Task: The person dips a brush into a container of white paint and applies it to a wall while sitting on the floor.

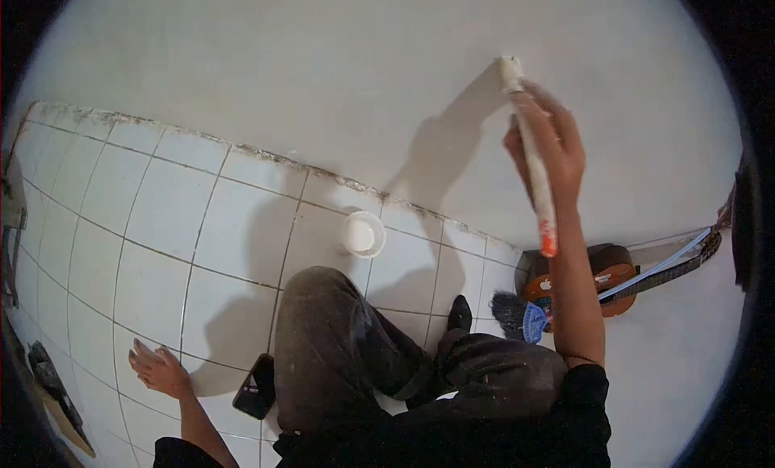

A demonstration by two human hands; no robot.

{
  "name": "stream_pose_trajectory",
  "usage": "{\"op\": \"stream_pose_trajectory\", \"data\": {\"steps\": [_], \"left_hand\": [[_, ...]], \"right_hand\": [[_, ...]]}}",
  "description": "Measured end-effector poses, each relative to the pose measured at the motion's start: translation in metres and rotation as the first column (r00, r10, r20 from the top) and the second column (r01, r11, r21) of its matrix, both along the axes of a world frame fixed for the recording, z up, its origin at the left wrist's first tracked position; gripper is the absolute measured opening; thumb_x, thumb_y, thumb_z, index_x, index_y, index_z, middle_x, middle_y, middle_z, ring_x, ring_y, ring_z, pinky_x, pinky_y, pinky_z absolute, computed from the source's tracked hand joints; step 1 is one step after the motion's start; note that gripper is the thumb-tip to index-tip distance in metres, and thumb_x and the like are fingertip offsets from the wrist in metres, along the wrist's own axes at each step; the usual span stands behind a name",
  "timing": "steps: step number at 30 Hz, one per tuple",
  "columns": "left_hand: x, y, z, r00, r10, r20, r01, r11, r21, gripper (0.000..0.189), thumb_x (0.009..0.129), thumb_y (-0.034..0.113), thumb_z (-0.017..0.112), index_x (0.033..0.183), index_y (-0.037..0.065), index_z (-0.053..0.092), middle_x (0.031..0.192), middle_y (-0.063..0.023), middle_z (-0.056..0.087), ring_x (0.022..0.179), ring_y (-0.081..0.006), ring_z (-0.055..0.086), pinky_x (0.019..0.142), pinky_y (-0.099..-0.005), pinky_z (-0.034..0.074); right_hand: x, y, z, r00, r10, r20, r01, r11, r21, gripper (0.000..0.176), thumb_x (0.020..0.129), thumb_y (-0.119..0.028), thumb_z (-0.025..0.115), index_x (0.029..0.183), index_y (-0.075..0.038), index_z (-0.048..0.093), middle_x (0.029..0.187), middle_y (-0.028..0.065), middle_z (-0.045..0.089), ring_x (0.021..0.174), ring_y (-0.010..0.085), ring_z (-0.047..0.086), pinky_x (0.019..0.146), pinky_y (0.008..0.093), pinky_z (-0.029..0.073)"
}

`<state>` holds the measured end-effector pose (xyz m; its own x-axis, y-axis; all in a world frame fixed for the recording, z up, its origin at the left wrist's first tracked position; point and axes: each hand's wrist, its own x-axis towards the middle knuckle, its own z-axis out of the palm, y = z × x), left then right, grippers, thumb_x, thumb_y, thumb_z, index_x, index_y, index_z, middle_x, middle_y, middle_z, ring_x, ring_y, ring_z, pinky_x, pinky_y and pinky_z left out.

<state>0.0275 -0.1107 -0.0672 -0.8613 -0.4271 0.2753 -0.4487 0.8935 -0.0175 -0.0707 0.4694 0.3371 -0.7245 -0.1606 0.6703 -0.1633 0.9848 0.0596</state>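
My right hand [553, 145] is closed round a paintbrush [545, 209] with a pale handle whose end is red. The brush's bristles touch the light wall [323, 64] at the upper right. Low on the left, my left hand [160, 369] is over the white floor tiles with its fingers apart and nothing in it. Between the wall and my knees, a white tub [363, 234] holding something white stands on the tiles.
A phone [256, 387] lies beside my leg. At the right, a guitar [613, 278] and a broom [511, 313] with dark bristles and a blue part are by the wall. Dark objects [52, 379] sit at the far left edge.
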Motion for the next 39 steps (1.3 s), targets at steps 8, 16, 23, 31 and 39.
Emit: {"op": "stream_pose_trajectory", "data": {"steps": [8,16,23,31,39], "left_hand": [[0.000,0.001,0.001,0.999,0.000,-0.036,0.000,1.000,0.021,0.056,0.093,0.034,0.045,0.145,0.013,0.039,0.147,-0.0122,0.040,0.137,-0.0297,0.036,0.111,-0.0480,0.031],[0.002,0.002,-0.001,0.999,0.013,-0.047,-0.013,1.000,0.009,0.057,0.097,0.040,0.046,0.147,0.014,0.037,0.147,-0.0149,0.040,0.137,-0.0329,0.036,0.109,-0.0523,0.032],[0.003,-0.002,-0.004,0.997,-0.020,-0.068,0.023,0.999,0.033,0.055,0.096,0.038,0.043,0.146,0.016,0.038,0.147,-0.0146,0.040,0.137,-0.0332,0.036,0.110,-0.0516,0.032],[0.004,-0.007,-0.014,0.995,-0.006,-0.099,0.010,0.999,0.038,0.054,0.094,0.034,0.043,0.146,0.020,0.041,0.148,-0.0114,0.040,0.138,-0.0287,0.035,0.111,-0.0488,0.030],[0.002,-0.001,-0.005,0.999,0.013,-0.030,-0.014,1.000,-0.016,0.056,0.092,0.036,0.045,0.146,0.018,0.040,0.147,-0.0119,0.041,0.137,-0.0294,0.036,0.110,-0.0494,0.030]], "right_hand": [[-0.010,0.009,-0.042,0.995,0.003,0.097,-0.027,0.969,0.246,0.046,0.069,-0.005,0.073,0.113,-0.013,0.066,0.119,0.0086,0.063,0.091,0.0258,0.062,0.072,0.0358,0.056],[0.000,0.010,-0.071,0.953,0.008,0.304,-0.104,0.948,0.301,0.048,0.071,-0.008,0.073,0.118,-0.014,0.063,0.124,0.0082,0.060,0.095,0.0265,0.060,0.071,0.0365,0.059],[-0.001,0.014,-0.060,0.953,0.045,0.301,-0.138,0.946,0.293,0.048,0.071,-0.007,0.072,0.118,-0.014,0.063,0.124,0.0088,0.060,0.098,0.0270,0.060,0.073,0.0363,0.059],[-0.009,0.025,0.010,0.996,0.088,0.000,-0.086,0.976,0.199,0.046,0.069,0.003,0.073,0.112,-0.012,0.069,0.120,0.0106,0.064,0.093,0.0256,0.062,0.077,0.0340,0.056],[-0.005,0.028,0.069,0.890,0.267,-0.369,-0.119,0.919,0.377,0.035,0.080,0.004,0.073,0.113,-0.004,0.068,0.116,0.0131,0.067,0.100,0.0236,0.067,0.085,0.0289,0.057]]}}
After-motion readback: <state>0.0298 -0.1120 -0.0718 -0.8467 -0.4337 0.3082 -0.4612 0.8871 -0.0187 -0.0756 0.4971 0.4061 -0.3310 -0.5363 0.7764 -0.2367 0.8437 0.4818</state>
